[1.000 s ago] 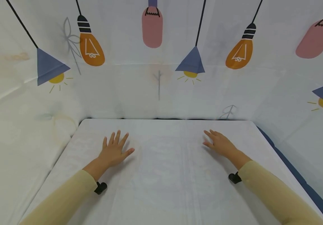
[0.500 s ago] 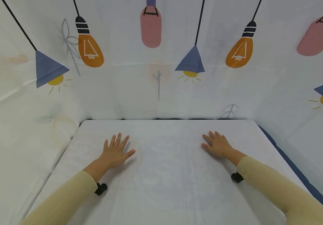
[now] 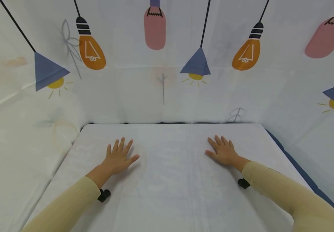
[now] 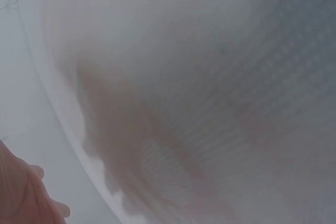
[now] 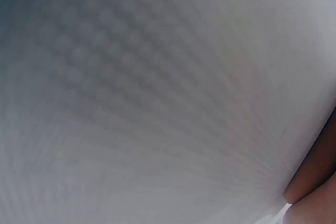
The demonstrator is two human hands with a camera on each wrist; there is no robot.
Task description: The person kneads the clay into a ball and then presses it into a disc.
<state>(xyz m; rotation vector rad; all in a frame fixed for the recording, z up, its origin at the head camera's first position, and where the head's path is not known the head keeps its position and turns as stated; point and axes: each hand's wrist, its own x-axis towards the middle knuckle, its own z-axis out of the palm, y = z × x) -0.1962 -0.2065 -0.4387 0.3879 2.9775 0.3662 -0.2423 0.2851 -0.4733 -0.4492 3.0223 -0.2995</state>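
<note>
Palm down with its fingers spread, my left hand [image 3: 117,159] lies over the left part of a white-covered table [image 3: 169,180]. On the right part, my right hand [image 3: 224,152] is also palm down, its fingers fanned out and straight. Neither hand holds anything. Whether the palms touch the surface or hover just over it, I cannot tell. The left wrist view has part of the hand [image 4: 26,192] at its lower left. In the right wrist view, only some fingers [image 5: 312,166] show at the lower right edge; white cover fills most of both wrist views.
Behind the table hangs a white cloth [image 3: 120,93] printed with lamps and bulbs. A dark blue strip [image 3: 300,170] runs along the table's right side. Small black devices sit under both wrists, one by the left sleeve [image 3: 104,195] and one by the right sleeve [image 3: 243,183].
My right hand has turned flatter and moved slightly left, its fingers now more spread. My left hand has stayed nearly in place. The head view has shifted slightly.
</note>
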